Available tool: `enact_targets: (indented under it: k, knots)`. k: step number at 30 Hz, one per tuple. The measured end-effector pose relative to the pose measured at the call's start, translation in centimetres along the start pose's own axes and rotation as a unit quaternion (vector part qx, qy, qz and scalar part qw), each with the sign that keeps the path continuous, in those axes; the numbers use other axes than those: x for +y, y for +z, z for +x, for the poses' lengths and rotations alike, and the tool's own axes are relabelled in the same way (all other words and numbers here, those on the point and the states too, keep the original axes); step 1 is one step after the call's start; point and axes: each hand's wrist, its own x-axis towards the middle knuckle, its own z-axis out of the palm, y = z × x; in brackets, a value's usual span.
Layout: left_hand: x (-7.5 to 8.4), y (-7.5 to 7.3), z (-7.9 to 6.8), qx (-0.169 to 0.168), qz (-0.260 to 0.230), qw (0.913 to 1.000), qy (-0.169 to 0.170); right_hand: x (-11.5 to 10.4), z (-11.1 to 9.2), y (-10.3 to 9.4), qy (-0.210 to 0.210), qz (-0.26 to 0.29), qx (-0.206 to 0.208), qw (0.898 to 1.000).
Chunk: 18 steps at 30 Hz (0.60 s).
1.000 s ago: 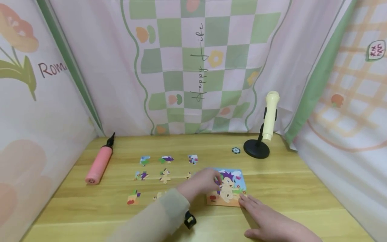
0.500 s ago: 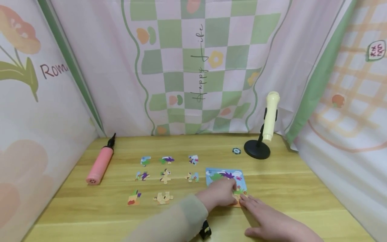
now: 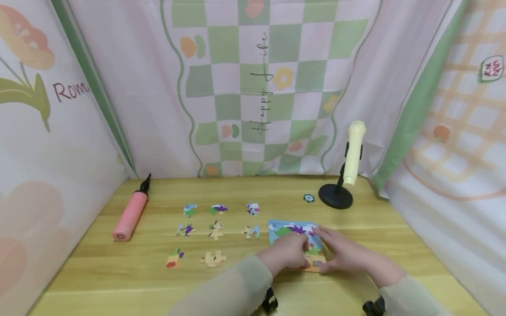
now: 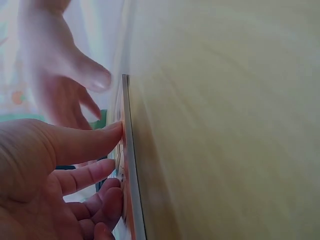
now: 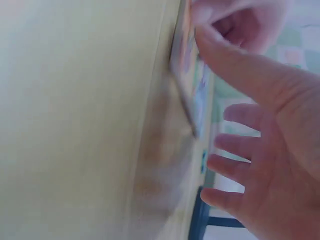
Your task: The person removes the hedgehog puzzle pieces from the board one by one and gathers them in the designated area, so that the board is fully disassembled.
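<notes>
The puzzle board [image 3: 278, 226], printed with a hedgehog scene, lies flat on the table. My left hand [image 3: 288, 250] covers its middle, thumb and curled fingertips down at the surface, pinching a puzzle piece [image 3: 317, 263] at the lower right corner; most of the piece is hidden. In the left wrist view, the thumb of my left hand [image 4: 55, 170] meets the board just inside its near edge. My right hand [image 3: 344, 250] reaches over the board's right side with fingers spread. From the right wrist view, the thumb of my right hand [image 5: 265, 115] comes close to the left thumb.
Several loose puzzle pieces [image 3: 216, 230] are laid out in rows left of the board. A pink hand pump [image 3: 131, 215] lies at the far left. Behind the board are a small round chip [image 3: 309, 198] and a cream microphone [image 3: 353, 153] on a black stand [image 3: 336, 196].
My left hand has moved rightward and down over the board, then held still there. My right hand has lifted off the lower right corner and moved up along the board's right side.
</notes>
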Motion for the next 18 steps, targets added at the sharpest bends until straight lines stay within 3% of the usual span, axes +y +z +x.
enact_targets:
  k: [5,12,15,18]
  knots:
    - [-0.1,0.0,0.1,-0.009,-0.002,1.0,-0.002,0.9,1.1,-0.1,0.043,0.017,-0.049,0.998]
    - [0.0,0.1,0.2,-0.011,-0.028,0.9994,-0.015,0.9,1.5,-0.2,0.044,0.006,-0.06,0.997]
    - [0.1,0.0,0.0,-0.005,-0.079,0.9965,-0.028,0.8,1.4,-0.3,0.049,0.007,-0.064,0.997]
    - [0.2,-0.3,-0.2,0.014,-0.153,0.9876,-0.033,0.9,1.3,-0.3,0.054,0.01,-0.067,0.996]
